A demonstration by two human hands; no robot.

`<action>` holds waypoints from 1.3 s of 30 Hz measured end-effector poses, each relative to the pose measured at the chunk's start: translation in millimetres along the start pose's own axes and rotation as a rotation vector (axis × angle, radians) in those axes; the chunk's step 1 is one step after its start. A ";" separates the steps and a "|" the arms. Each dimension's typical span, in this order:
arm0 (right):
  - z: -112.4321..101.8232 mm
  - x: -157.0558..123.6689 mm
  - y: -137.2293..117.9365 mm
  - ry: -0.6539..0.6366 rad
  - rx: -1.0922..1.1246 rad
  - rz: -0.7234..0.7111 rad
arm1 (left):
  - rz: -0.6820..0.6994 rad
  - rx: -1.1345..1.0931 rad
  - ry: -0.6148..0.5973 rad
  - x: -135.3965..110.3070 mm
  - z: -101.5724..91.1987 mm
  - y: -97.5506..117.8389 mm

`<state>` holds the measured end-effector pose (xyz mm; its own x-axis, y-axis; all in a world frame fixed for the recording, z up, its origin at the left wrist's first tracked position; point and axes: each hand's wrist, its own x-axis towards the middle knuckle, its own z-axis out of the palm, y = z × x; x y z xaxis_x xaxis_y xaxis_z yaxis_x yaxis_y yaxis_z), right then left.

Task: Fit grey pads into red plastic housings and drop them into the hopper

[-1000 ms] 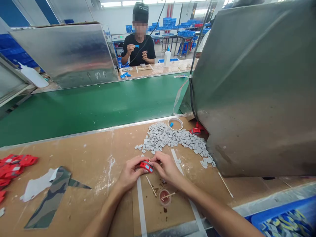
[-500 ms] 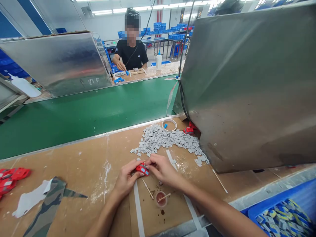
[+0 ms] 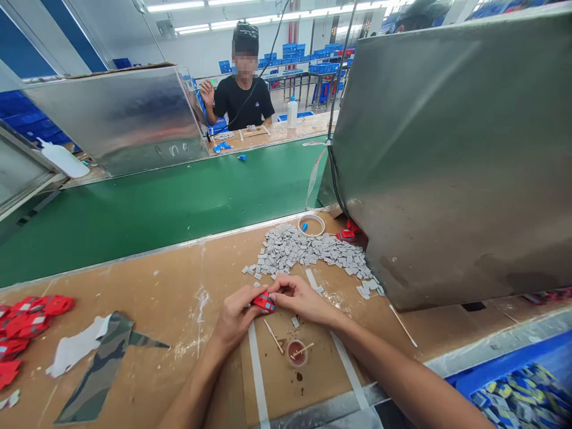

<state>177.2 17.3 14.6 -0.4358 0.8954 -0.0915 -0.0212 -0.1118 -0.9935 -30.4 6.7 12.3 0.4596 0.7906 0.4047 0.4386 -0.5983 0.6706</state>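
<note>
My left hand is closed around a small red plastic piece with light blue-grey patches, held just above the bench. At its right end the thumb and fingers of my right hand are pinched together; anything between them is hidden. Below the hands, a cotton swab lies beside a small clear cup of reddish-brown liquid, with another stick resting in it. One grey tile lies under my right hand. Beyond the hands spreads a heap of small grey tiles.
A tape roll sits behind the heap. Red pieces and a camouflage cloth lie left. A large metal panel bounds the right, above a blue bin. Across the green belt sits a co-worker.
The view has shifted slightly, while both hands stay at the red piece. The co-worker's hand has risen, and a blue piece now lies on the belt. A grey tile shows below my right hand.
</note>
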 end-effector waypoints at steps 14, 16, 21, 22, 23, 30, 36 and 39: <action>2.2 -1.5 -4.1 -0.051 0.141 -0.045 | 0.097 0.127 0.069 1.2 -8.8 15.6; 4.0 0.8 -1.7 -0.035 0.194 -0.057 | 0.011 0.087 0.150 0.2 -6.0 15.2; 14.8 4.9 12.1 -0.123 0.358 0.046 | -0.164 -0.012 0.278 -6.0 7.2 8.2; 16.5 5.0 13.8 -0.130 0.372 0.042 | -0.173 -0.051 0.261 -6.9 10.0 7.0; 17.6 4.8 14.5 -0.134 0.376 0.029 | -0.179 -0.090 0.240 -7.5 12.2 6.3; 11.4 2.5 3.9 0.008 0.075 -0.143 | -0.271 -0.345 0.126 -1.7 12.0 8.1; 12.2 1.8 6.6 0.054 -0.126 -0.139 | -0.350 -0.421 0.174 1.6 13.1 0.4; 13.1 2.1 9.5 0.048 -0.161 -0.135 | -0.345 -0.451 0.161 2.3 12.0 -2.0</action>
<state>164.3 12.5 5.9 -0.3953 0.9175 0.0440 0.0690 0.0775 -0.9946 -20.9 8.1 4.4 0.2105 0.9605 0.1821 0.1536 -0.2165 0.9641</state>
